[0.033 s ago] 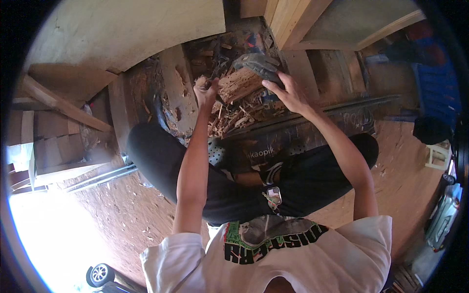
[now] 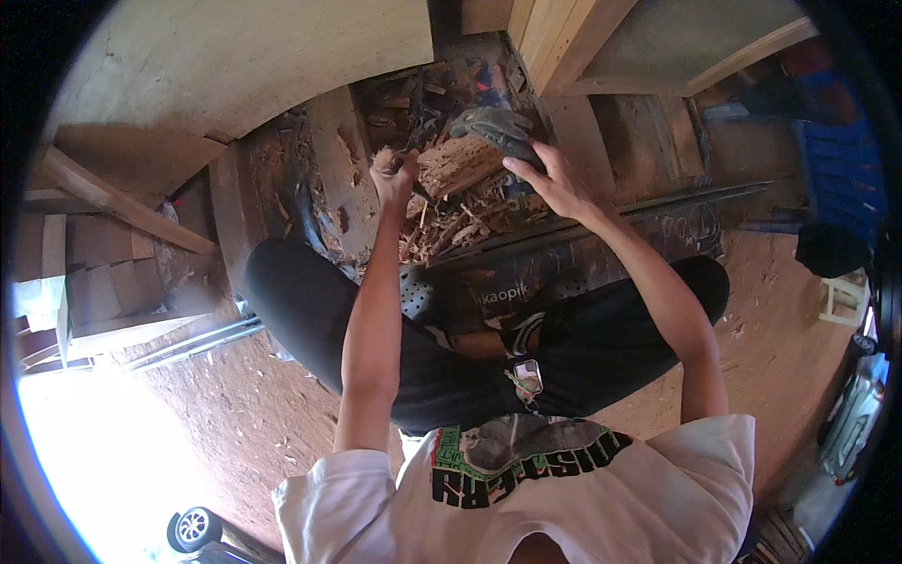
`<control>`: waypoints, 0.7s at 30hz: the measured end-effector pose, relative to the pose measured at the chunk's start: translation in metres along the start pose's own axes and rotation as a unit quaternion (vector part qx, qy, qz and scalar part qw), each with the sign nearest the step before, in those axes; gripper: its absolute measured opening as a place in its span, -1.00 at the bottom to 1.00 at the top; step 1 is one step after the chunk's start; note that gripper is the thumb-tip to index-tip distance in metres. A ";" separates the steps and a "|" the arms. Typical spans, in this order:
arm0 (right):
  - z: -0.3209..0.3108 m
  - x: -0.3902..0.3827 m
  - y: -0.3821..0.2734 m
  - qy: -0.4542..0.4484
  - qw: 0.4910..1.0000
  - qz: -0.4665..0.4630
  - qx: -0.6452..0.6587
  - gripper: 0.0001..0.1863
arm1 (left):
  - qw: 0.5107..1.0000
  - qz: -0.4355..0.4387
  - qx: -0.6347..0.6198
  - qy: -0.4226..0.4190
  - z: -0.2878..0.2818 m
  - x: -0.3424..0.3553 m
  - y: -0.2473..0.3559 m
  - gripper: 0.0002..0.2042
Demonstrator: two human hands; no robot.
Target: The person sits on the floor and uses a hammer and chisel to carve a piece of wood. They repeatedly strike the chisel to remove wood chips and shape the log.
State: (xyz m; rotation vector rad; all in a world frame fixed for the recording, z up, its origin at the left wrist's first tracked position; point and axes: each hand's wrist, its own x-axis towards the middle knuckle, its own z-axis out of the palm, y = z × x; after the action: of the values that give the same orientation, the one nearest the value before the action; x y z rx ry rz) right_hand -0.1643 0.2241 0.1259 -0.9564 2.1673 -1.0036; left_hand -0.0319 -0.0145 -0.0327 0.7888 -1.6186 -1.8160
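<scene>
My left hand (image 2: 397, 178) grips a tool with a worn wooden end (image 2: 387, 161), its lower part angled down among the wood debris. My right hand (image 2: 553, 182) is closed on a dark grey, blunt tool (image 2: 491, 129), held just above a crumbly, rotten piece of wood (image 2: 458, 166) to the right of my left hand. Broken splinters and chips (image 2: 456, 224) are heaped below. A board (image 2: 340, 179) with flaked patches lies to the left.
A pale panel (image 2: 235, 66) is at upper left, a timber frame (image 2: 564, 52) at upper right, leaning offcuts (image 2: 122, 202) at left, blue plastic (image 2: 836, 179) and a small pale stool (image 2: 841, 299) at right. My crossed legs (image 2: 310, 310) sit on reddish ground. Vehicles (image 2: 850, 414) show at the rim.
</scene>
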 end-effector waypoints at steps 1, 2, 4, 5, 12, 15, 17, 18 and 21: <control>0.008 0.001 0.007 -0.011 1.000 0.023 0.000 -0.43 | 0.999 -0.046 -0.002 0.021 -0.003 0.002 0.002 -0.84; 0.006 0.004 0.017 -0.046 0.998 0.046 -0.005 -0.40 | 0.993 -0.032 -0.103 0.052 -0.006 0.012 0.008 -0.82; 0.013 0.004 0.037 -0.075 0.991 0.100 -0.040 -0.37 | 0.951 -0.088 -0.274 0.115 -0.012 0.024 0.023 -0.78; 0.016 0.003 0.045 -0.084 0.990 0.105 -0.048 -0.36 | 0.940 -0.094 -0.302 0.131 -0.014 0.028 0.031 -0.77; 0.038 0.001 0.054 -0.096 0.988 0.092 -0.081 -0.10 | 0.989 0.026 -0.112 0.098 0.001 0.018 0.058 -0.78; 0.032 0.002 0.050 -0.167 0.976 0.121 -0.070 -0.03 | 0.991 0.006 -0.104 0.085 0.010 0.006 0.048 -0.78; 0.031 0.003 0.050 -0.172 0.978 0.110 -0.048 0.00 | 0.996 0.013 -0.066 0.054 0.009 0.000 0.038 -0.79; 0.033 0.003 0.051 -0.158 0.978 0.123 -0.064 -0.01 | 0.994 0.010 -0.088 0.069 0.010 0.001 0.031 -0.79; 0.038 0.005 0.054 -0.105 0.986 0.109 -0.073 -0.03 | 0.998 0.043 -0.032 0.030 0.004 0.003 0.017 -0.79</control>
State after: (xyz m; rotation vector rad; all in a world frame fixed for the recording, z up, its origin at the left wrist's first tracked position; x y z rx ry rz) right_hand -0.1594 0.2303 0.0596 -0.8266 2.1328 -0.6191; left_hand -0.0365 -0.0159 -0.0158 0.7268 -1.5255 -1.7585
